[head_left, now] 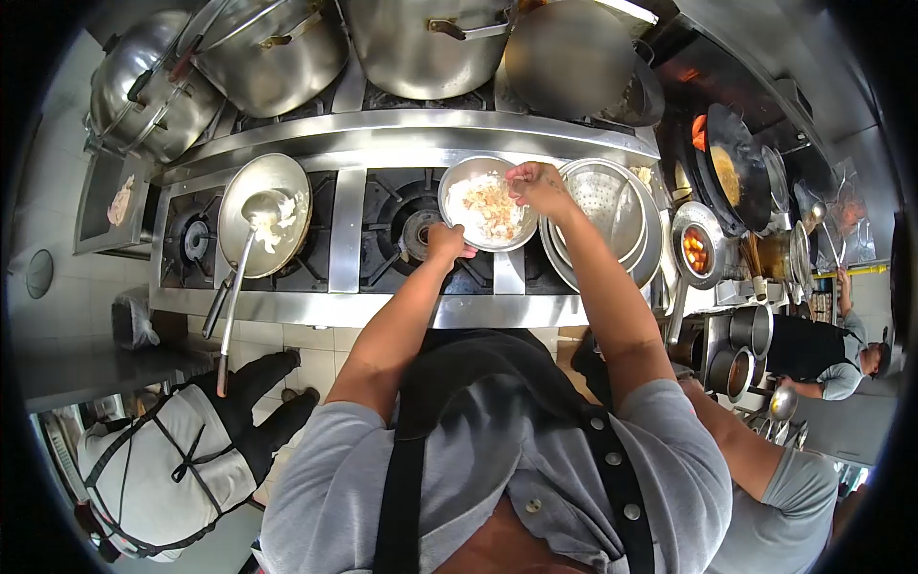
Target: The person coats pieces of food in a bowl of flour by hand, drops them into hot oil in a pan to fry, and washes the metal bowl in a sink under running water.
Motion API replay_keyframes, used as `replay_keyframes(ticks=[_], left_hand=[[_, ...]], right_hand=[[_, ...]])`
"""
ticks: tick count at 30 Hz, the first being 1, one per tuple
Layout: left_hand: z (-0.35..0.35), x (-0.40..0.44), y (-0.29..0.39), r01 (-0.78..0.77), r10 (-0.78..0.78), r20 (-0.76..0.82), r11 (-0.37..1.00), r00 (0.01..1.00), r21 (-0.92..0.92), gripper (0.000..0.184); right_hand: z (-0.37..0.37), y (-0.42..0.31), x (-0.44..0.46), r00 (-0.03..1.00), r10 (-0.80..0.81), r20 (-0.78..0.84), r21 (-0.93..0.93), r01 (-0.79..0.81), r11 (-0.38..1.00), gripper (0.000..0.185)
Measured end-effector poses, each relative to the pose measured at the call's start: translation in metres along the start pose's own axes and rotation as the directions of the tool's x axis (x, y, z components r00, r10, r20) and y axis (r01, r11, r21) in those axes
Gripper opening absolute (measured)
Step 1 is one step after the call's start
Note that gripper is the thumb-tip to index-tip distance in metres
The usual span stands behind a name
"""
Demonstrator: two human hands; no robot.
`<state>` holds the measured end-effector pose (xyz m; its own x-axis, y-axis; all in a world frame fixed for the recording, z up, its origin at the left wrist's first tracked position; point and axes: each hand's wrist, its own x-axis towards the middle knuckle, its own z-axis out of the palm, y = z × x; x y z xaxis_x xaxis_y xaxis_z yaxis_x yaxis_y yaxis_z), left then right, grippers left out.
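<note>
1. Bowl (453, 182) w/ food bits (490, 203) is btwn hands, over stove (347, 234).
2. L hand (448, 243) grips bowl's near left rim.
3. R hand (541, 189) over bowl's right side, fingers bunched; can't tell if holding food.

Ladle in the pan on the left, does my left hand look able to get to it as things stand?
Likely yes: only burner grates and steel stovetop lie between, and the ladle has its long handle jutting toward you. Your left hand would first have to release the bowl, though.
</note>
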<state>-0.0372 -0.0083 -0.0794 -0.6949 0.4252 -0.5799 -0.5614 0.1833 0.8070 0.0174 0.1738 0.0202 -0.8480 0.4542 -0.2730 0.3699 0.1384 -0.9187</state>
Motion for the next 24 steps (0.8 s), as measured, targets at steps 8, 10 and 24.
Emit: replay_keyframes(ticks=[8,10,24], left_hand=[[0.011,-0.037,0.061,-0.613,0.763,0.104,0.421,0.638,0.669,0.050],[0.025,-0.035,0.076,-0.739,0.684,0.294,0.562,0.668,0.372,0.046],[0.034,0.002,0.037,-0.653,0.583,0.336,0.742,0.740,0.151,0.034]], right_hand=[[-0.024,-0.056,-0.013,0.984,-0.136,0.119,-0.196,0.157,0.968,0.017],[-0.023,-0.060,-0.012,0.980,-0.128,0.151,-0.137,0.149,0.979,0.016],[0.001,0.004,0.036,0.879,-0.379,0.290,-0.496,0.476,0.726,0.016]])
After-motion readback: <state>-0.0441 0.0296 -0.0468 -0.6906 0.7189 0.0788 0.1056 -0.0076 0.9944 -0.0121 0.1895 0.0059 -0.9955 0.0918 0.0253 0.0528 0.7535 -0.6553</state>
